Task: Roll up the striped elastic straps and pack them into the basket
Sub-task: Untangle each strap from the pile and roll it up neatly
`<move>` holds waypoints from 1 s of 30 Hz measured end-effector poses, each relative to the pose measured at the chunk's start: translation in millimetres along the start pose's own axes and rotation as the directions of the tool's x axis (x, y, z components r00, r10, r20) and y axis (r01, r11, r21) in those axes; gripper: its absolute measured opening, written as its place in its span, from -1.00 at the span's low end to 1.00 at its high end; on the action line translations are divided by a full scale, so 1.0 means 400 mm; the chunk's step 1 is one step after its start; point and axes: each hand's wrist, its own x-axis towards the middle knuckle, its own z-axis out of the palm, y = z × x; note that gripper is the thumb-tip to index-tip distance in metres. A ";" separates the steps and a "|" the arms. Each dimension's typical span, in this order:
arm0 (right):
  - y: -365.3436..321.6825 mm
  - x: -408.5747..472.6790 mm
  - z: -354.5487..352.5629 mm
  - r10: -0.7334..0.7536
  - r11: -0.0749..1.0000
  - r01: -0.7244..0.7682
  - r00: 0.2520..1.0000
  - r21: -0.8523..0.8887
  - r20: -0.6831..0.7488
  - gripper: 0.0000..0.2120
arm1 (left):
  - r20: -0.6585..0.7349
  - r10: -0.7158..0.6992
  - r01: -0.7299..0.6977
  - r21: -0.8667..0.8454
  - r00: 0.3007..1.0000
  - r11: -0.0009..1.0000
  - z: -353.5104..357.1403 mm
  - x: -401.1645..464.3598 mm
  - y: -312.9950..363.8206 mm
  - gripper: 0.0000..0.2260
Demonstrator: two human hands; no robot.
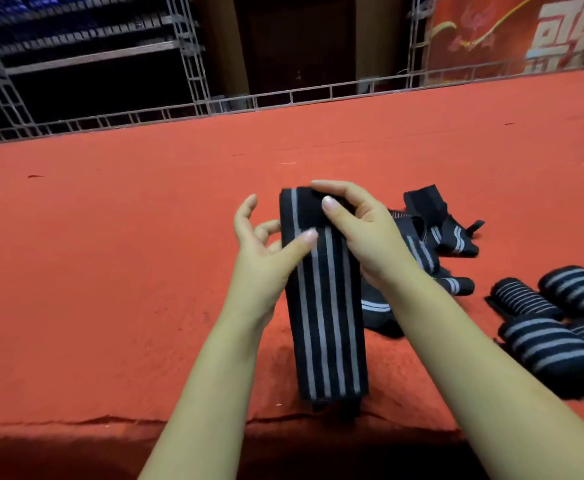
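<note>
**Strap held up over the red carpet, rolled straps lying to the right**

No basket shows in the view, so what it holds cannot be told. The rolled straps [557, 327] lie bare on the red carpet [110, 271], to the right of the held strap and well apart from it: several tight black bundles with grey stripes running round them, touching one another near the right edge of the view.

The held strap [325, 306] is a flat black band with four pale grey stripes running along its length. It hangs upright above the carpet, its lower end near the carpet's front edge, its upper end plain black and folded over.

The right hand [356, 233] grasps the top of this strap, thumb pressed on the near face and fingers curled over the folded end. The left hand [266, 251] is just left of the strap; its thumb presses the striped face while its fingers lie loosely bent behind the strap's left edge, so it pinches the band lightly.

Behind the held strap and to its right, a loose pile of unrolled straps [436, 244] lies tangled on the carpet, between the right hand and the rolled bundles. Beyond the carpet's far edge runs a metal railing [283, 98].
</note>
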 end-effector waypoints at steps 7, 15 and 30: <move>0.037 0.096 -0.034 0.004 1.000 -0.009 0.981 -0.028 -0.196 -0.69 | 0.212 -0.301 0.295 0.062 0.930 0.954 -0.025 -0.108 -0.147 -0.26; 0.057 0.110 -0.048 0.058 0.998 -0.065 0.962 -0.017 -0.266 -0.68 | 0.245 -0.318 0.334 -0.024 0.916 0.942 -0.053 -0.099 -0.131 -0.38; 0.010 -0.150 -0.013 0.012 0.992 0.028 0.952 -0.126 0.305 -0.75 | 0.153 -0.334 0.367 -0.356 0.930 0.859 -0.028 0.042 0.013 -0.57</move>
